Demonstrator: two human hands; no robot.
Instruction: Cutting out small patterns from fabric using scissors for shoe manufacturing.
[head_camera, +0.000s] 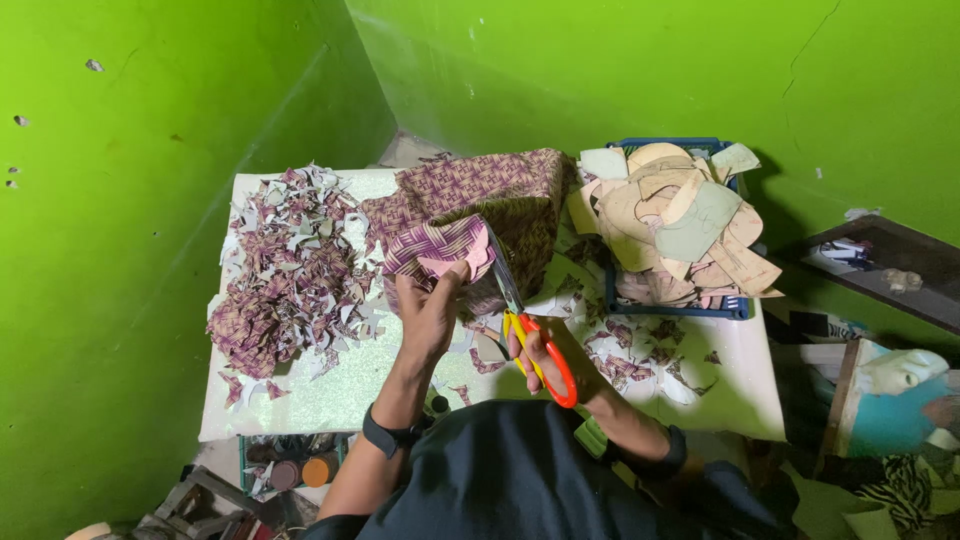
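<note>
My left hand (428, 312) grips a piece of purple woven-pattern sheet (436, 246) with a pink template on it, held up over the white table (330, 385). In my right hand (556, 352) are orange-and-yellow-handled scissors (528, 335), whose blades reach up along the right edge of the held piece. Behind it lies a larger bundle of the same woven-pattern material (490, 190).
A heap of purple and white offcuts (285, 270) covers the table's left side; smaller scraps (640, 360) lie on the right. A blue crate (675, 225) at the back right holds several tan cardboard templates. Green walls close in at left and behind. Small jars (300, 470) sit below the table.
</note>
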